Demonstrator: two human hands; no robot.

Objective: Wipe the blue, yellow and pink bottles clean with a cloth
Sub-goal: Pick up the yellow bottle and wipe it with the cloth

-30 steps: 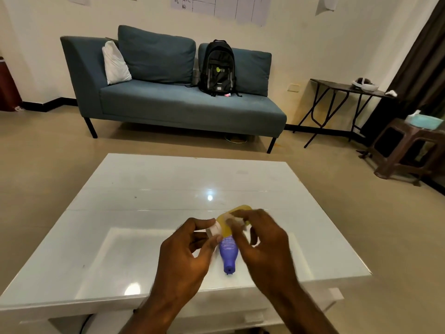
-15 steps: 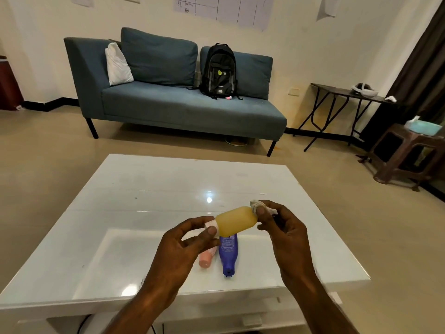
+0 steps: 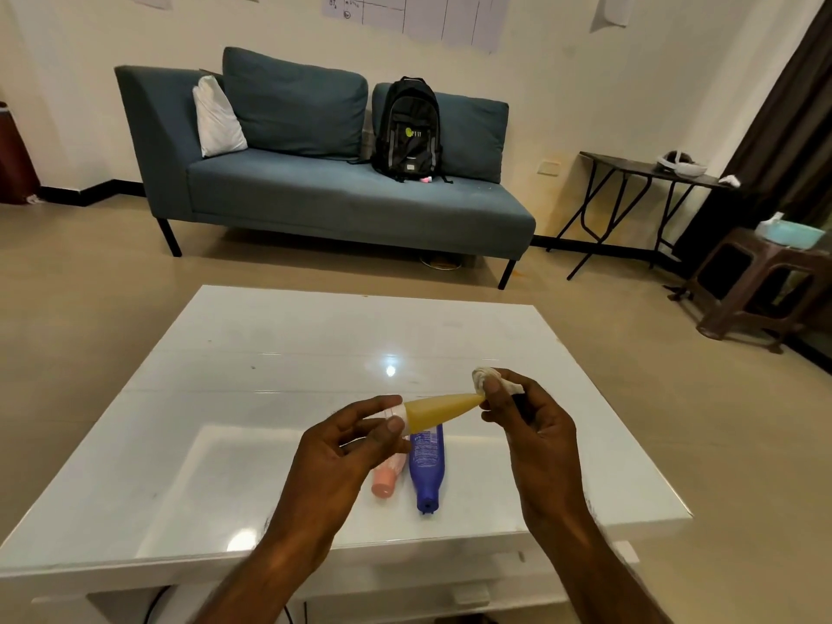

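Observation:
My left hand point(image 3: 342, 457) pinches the white cap end of the yellow bottle point(image 3: 439, 410), held level above the white table point(image 3: 270, 353). The small white cloth point(image 3: 490, 380) is bunched in my right hand point(image 3: 531, 425), whose fingers touch the bottle's narrow far end. Below them, lying on the table, are the blue bottle point(image 3: 425, 466) with its cap toward me and the pink bottle point(image 3: 386, 481) just left of it, partly hidden by my left hand.
A blue sofa point(image 3: 324, 191) with a black backpack point(image 3: 409, 128) stands against the far wall. A dark folding table point(image 3: 639, 191) and a brown stool point(image 3: 761, 286) stand at the right. The near table edge lies under my forearms.
My right hand slid the cloth along the yellow bottle from near the cap to its far tip, uncovering the body. The bottle now lies more level and the pink bottle shows.

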